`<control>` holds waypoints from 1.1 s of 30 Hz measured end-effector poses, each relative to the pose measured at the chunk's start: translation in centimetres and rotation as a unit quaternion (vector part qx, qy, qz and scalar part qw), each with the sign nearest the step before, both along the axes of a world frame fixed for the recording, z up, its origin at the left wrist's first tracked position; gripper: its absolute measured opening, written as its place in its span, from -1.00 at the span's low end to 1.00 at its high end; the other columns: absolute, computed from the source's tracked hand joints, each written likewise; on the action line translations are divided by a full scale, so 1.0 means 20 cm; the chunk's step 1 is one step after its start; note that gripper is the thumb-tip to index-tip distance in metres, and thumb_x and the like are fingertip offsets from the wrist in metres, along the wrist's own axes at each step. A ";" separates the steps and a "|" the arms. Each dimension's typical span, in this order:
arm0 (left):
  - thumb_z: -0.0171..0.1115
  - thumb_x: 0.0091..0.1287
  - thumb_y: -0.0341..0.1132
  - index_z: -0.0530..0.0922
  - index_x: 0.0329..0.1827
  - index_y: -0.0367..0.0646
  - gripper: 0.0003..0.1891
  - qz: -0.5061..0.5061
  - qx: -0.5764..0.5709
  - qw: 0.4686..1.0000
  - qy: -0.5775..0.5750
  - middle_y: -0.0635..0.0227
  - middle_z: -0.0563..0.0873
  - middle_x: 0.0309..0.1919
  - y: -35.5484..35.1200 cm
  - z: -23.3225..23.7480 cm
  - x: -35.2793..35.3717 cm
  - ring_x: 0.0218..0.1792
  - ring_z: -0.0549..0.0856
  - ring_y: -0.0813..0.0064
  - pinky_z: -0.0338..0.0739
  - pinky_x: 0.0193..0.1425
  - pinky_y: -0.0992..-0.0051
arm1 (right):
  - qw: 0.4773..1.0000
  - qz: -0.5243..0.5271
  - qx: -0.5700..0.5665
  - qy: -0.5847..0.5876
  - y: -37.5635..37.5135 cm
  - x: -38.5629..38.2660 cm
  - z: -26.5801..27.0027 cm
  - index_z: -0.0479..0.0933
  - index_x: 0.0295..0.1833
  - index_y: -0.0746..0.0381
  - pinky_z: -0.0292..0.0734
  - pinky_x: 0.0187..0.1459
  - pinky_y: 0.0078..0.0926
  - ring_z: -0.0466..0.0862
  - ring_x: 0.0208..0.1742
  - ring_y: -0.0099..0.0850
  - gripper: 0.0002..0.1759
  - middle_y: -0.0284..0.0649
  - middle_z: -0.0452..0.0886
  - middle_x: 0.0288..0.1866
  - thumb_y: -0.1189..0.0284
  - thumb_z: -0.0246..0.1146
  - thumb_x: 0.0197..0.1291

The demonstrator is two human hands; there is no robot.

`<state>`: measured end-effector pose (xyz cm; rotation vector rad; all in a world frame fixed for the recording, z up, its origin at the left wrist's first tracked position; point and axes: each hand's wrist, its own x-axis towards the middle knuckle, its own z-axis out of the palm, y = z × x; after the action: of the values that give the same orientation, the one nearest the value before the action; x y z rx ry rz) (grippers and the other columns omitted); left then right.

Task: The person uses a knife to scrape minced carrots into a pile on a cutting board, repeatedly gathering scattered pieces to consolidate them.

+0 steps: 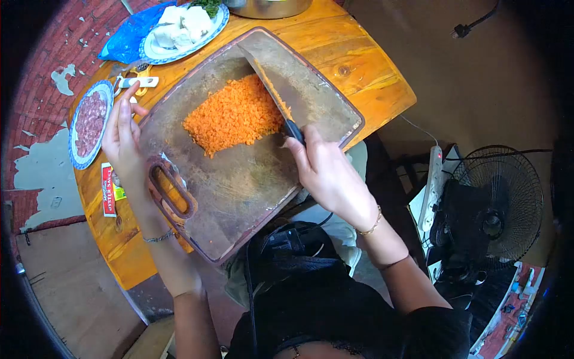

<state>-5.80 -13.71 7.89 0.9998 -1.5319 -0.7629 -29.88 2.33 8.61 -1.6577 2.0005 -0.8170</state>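
Observation:
My right hand (317, 158) is wrapped round the black handle of a kitchen knife (266, 81), with bits of orange stuck along its blade. The blade lies along the right side of a heap of finely chopped carrot (233, 116). Under both is a worn cutting board (221, 191) with a slotted handle at its lower left. My left hand (124, 134) is raised at the board's left edge, fingers extended and holding nothing. Beyond it sits a plate of minced meat (89, 124).
A plate with white blocks (182, 30) and greens stands at the back beside a blue plastic bag (131, 42). An oyster sauce packet (108, 190) lies on the wooden table (371, 78) at left. A metal pot (269, 7) is at the top; a fan (496, 203) stands right.

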 end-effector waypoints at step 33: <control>-0.09 0.50 -0.21 0.43 0.29 -0.33 -0.56 0.047 -0.122 0.991 -0.025 0.46 0.56 -0.31 -0.01 0.04 0.07 -0.55 0.31 0.83 0.18 -0.47 0.76 | 0.976 0.086 0.074 -0.184 -0.02 -0.30 0.08 0.49 -0.19 0.32 0.26 -0.45 -0.52 0.30 -0.50 -0.59 -0.59 -0.35 0.30 -0.56 0.12 0.13 0.36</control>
<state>-4.49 -13.91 8.71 0.9061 -1.5676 -0.4729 -35.82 1.90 10.17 -1.4483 1.6007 -0.8199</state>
